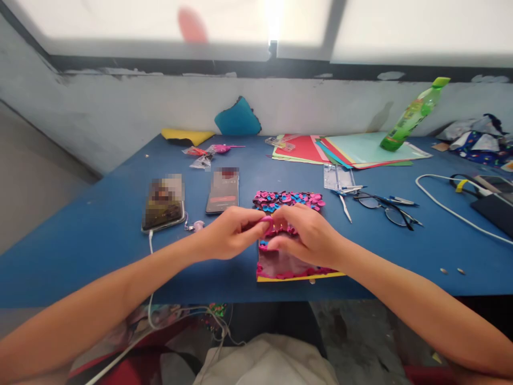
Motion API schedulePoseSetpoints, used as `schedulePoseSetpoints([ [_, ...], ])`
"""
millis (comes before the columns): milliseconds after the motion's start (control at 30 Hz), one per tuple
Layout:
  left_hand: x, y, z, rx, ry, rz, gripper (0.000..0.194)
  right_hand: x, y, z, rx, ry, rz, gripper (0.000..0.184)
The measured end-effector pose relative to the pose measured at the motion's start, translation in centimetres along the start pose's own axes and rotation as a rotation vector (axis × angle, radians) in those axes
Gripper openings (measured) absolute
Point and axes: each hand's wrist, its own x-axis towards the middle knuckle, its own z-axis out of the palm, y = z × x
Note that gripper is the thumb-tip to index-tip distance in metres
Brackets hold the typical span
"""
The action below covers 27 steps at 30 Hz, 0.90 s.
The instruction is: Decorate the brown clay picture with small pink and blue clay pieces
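Note:
A small bright pink piece (266, 219), soft-looking and of a material I cannot make out, is pinched between the thumb and fingers of my left hand (240, 231). My right hand (306, 231) is close beside it, fingers bent and thumb apart; its index fingertip is near the pink piece, and I cannot tell whether they touch. Below both hands lies a decorated panel (286, 263) with a yellow lower edge. Pink, blue and dark petal-like bits (286, 200) cover its upper part thickly, and pink bits line its lower edge. My right hand hides part of its middle.
Two phones (163, 206) (223, 191) lie to the left, one with a white cable. Behind are coloured sheets (300, 149) and a leaning green bottle (414, 115). Glasses (385, 207) and pens lie right of the panel. Small plastic bags (201, 158) sit at back left.

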Motion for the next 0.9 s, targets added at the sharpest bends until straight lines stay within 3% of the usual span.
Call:
schedulePoseSetpoints([
  [100,0.0,0.0,0.8,-0.039,-0.025,0.022,0.031,0.0,-0.4,0.1,0.122,-0.067,0.184,0.050],
  [200,0.0,0.0,1.1,-0.126,-0.050,-0.014,0.034,0.2,-0.3,-0.2,0.361,-0.175,0.272,0.050],
  [333,0.0,0.1,0.9,-0.320,-0.051,-0.085,0.037,0.5,-0.2,-0.5,0.580,-0.161,0.344,0.045],
  [900,0.0,0.1,0.3,-0.483,0.017,-0.142,0.034,0.2,0.9,-1.0,0.350,0.015,0.211,0.031],
])
